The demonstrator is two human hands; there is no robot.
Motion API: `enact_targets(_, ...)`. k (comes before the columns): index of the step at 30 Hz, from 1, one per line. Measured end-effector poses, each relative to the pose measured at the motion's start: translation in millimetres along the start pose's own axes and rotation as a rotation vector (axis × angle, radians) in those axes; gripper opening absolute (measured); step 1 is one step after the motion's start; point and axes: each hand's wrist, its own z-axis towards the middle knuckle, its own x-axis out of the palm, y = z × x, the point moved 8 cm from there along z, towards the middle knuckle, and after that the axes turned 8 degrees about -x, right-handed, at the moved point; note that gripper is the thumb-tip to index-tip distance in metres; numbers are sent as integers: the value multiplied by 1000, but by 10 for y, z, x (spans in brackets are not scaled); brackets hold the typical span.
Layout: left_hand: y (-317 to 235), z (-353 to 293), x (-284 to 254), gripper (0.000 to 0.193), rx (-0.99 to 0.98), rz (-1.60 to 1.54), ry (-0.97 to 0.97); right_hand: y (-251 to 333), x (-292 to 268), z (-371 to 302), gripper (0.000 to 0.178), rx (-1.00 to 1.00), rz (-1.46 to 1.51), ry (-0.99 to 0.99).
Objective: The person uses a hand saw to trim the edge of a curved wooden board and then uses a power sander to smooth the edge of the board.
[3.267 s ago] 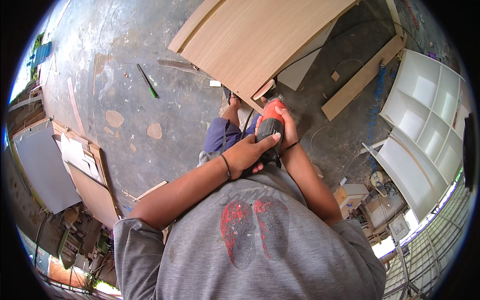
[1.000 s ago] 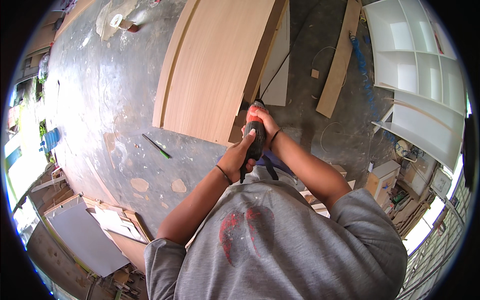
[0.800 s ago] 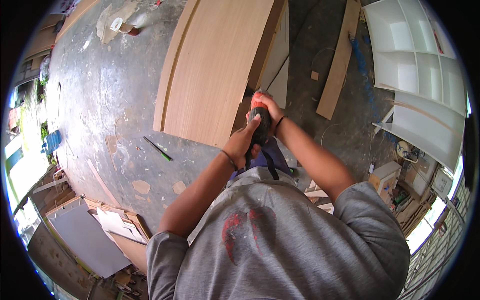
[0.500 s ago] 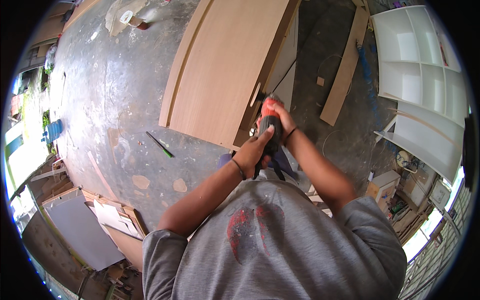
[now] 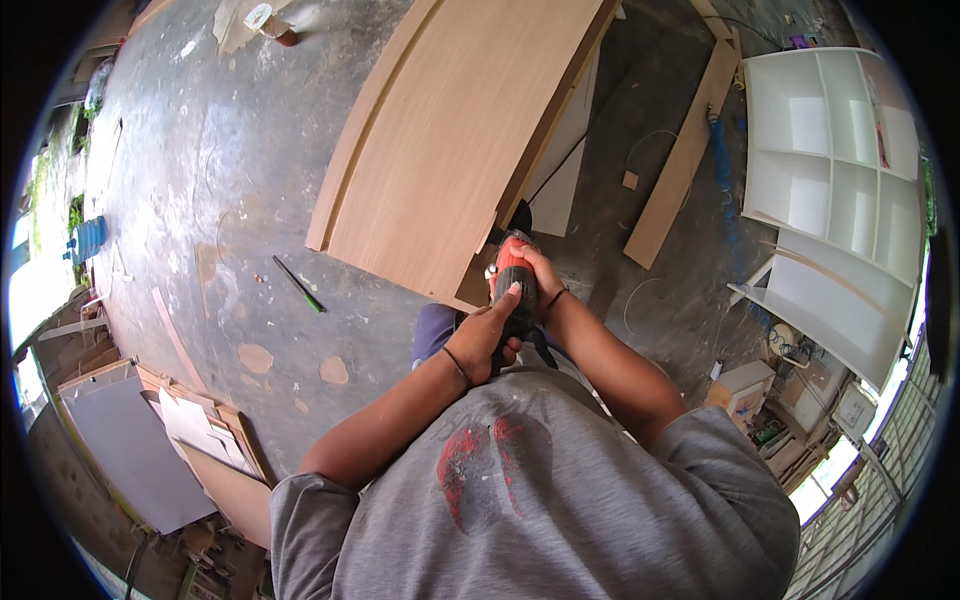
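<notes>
Both my hands hold a red and black angle grinder (image 5: pixel 513 262) in front of my waist. My left hand (image 5: pixel 484 332) is closed round the black rear body. My right hand (image 5: pixel 541 272) grips the red front part. The dark disc (image 5: pixel 521 216) stands up at the right edge of a pale wood-grain cabinet (image 5: pixel 440 150), close to its near corner. Whether the disc touches the wood, I cannot tell.
A green-handled tool (image 5: pixel 300 285) lies on the concrete floor at left. Long wooden boards (image 5: pixel 685 150) lie to the right, beside a blue coiled hose (image 5: pixel 722 160). A white shelf unit (image 5: pixel 830 130) stands far right. Panels (image 5: pixel 150 450) lean at the lower left.
The grinder has come toward me along the cabinet's right edge, with both hands still round it. The whole view has shifted slightly.
</notes>
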Motion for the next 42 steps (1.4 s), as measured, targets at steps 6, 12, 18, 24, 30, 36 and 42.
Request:
enact_targets(6,-316,27,236,42,22,-5,-9,316,114,36,42,58,23,-79)
enact_targets(12,-690,168,578,42,54,-46,11,883,201,188,36,-24,-23,-62)
enact_targets(18,-1049,255,867,45,46,-8,24,1330,391,212,34,16,-47,-66)
enact_targets(24,-1404,326,1125,47,73,19,19,1858,540,335,46,-124,-173,9)
enact_targets(30,-1695,390,1471,47,185,63,40,2408,747,281,49,-185,-228,3)
enact_targets(36,-1293,262,1512,43,249,193,33,2328,555,-24,52,-207,-191,91)
enact_targets(42,-759,-59,1118,59,349,252,78,1643,267,-112,59,-97,-90,4)
